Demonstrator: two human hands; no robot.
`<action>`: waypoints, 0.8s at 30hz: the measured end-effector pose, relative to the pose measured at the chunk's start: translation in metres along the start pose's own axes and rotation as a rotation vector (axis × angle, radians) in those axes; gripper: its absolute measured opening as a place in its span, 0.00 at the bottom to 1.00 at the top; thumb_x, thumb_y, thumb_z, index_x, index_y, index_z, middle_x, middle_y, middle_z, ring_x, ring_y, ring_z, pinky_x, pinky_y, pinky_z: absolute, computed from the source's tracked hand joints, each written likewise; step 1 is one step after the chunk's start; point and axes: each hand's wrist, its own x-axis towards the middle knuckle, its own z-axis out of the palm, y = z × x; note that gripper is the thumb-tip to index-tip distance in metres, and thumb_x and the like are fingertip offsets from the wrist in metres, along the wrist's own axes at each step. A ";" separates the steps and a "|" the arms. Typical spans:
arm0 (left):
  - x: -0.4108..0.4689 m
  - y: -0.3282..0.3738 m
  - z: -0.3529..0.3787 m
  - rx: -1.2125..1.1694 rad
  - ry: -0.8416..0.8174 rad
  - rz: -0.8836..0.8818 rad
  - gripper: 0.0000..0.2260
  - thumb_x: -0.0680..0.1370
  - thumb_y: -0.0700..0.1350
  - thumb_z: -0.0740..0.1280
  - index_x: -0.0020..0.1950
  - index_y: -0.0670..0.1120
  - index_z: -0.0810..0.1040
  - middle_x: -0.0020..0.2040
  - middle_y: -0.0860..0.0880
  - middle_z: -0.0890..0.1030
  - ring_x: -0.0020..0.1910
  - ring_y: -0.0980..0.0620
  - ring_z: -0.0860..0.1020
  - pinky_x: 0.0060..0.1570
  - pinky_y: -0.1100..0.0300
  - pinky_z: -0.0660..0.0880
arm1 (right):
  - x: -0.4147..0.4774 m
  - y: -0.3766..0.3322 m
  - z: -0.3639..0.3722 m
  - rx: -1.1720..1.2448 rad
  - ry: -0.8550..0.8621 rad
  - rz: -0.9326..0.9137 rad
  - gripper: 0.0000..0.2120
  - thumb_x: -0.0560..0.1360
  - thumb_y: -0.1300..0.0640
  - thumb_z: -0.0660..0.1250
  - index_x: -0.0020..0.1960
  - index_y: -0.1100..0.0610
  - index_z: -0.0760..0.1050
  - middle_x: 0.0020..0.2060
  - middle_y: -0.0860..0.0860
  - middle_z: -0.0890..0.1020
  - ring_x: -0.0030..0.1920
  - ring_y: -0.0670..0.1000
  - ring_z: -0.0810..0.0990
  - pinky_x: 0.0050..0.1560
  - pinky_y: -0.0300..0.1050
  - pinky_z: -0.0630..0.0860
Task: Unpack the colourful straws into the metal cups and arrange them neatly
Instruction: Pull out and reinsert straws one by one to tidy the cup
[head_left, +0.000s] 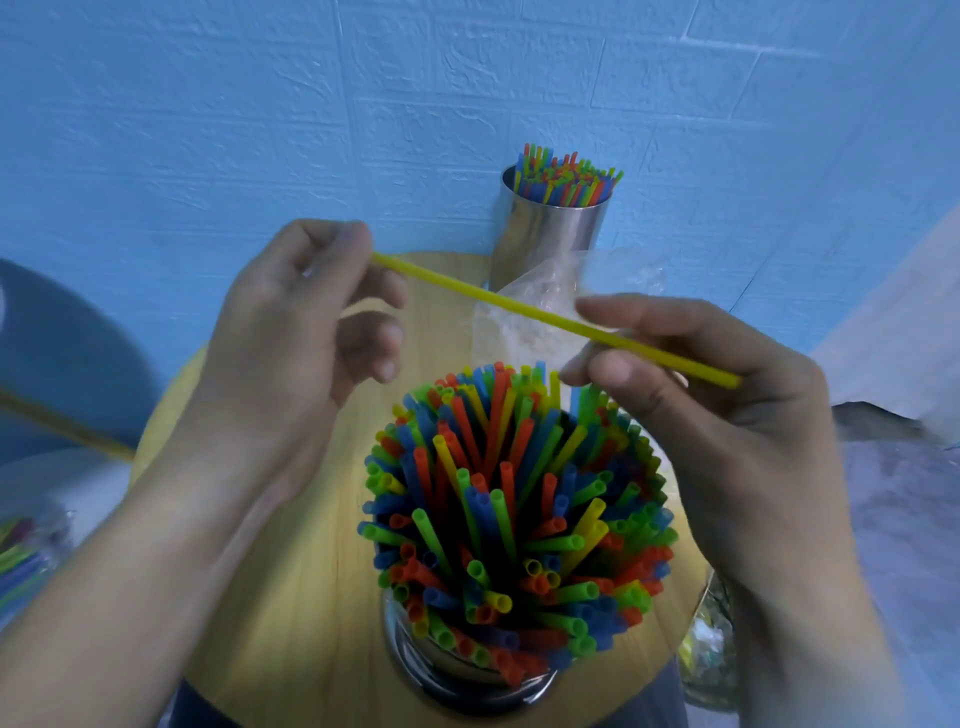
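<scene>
Closest to you, at the near edge of the round worktop (270, 613), stands the near cup (415, 660). It is crammed with straws (519, 499) that fan outward in red, blue, green and yellow, their open ends pointing up at you.

Off the worktop's left edge, low in view, lies a blurred pack (23, 551) of what look like more straws, not yet unpacked.

Your left hand (280, 343) hangs above the worktop's left half, and its fingers (358, 239) pinch the left tip of a single yellow straw (498, 301). The straw runs level through the air, above the near cup and clear of it, sloping a little towards you as it goes right.

Below its middle, a crumpled clear bag (519, 327) lies between the two cups. Behind that, at the far edge, the far cup (545, 239) stands upright, already full of straws.

Your right hand (737, 457) takes the straw a little in from its right tip, with fingers (608, 312) and thumb closed on it and the tip lying over the palm.

The straw is likely very light, thin-walled and smooth, so it should flex or kink if squeezed hard and may slide through a loose pinch. You'd do best to grip it lightly near one end and feed the other end down into a gap. The near cup looks tightly packed, so expect some resistance, and its neighbours may lift or splay.
</scene>
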 end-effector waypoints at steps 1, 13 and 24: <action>-0.003 -0.001 0.004 0.040 -0.046 -0.006 0.09 0.84 0.46 0.63 0.43 0.49 0.72 0.33 0.52 0.79 0.26 0.54 0.73 0.26 0.63 0.70 | 0.000 0.001 -0.001 0.042 0.036 -0.005 0.07 0.74 0.56 0.72 0.51 0.50 0.85 0.39 0.49 0.87 0.43 0.46 0.85 0.48 0.35 0.77; -0.005 -0.003 -0.001 0.460 -0.575 -0.232 0.11 0.84 0.45 0.63 0.54 0.54 0.86 0.53 0.50 0.88 0.52 0.50 0.86 0.61 0.44 0.77 | 0.004 -0.004 -0.013 -0.066 0.411 -0.120 0.20 0.84 0.43 0.56 0.38 0.45 0.77 0.25 0.45 0.73 0.28 0.51 0.68 0.32 0.56 0.59; -0.014 -0.003 0.004 0.531 -0.464 -0.219 0.17 0.86 0.41 0.56 0.57 0.55 0.84 0.54 0.54 0.87 0.55 0.51 0.85 0.64 0.41 0.75 | 0.001 -0.005 -0.004 -0.196 0.162 -0.001 0.14 0.76 0.53 0.72 0.57 0.45 0.70 0.33 0.59 0.78 0.30 0.53 0.74 0.30 0.44 0.69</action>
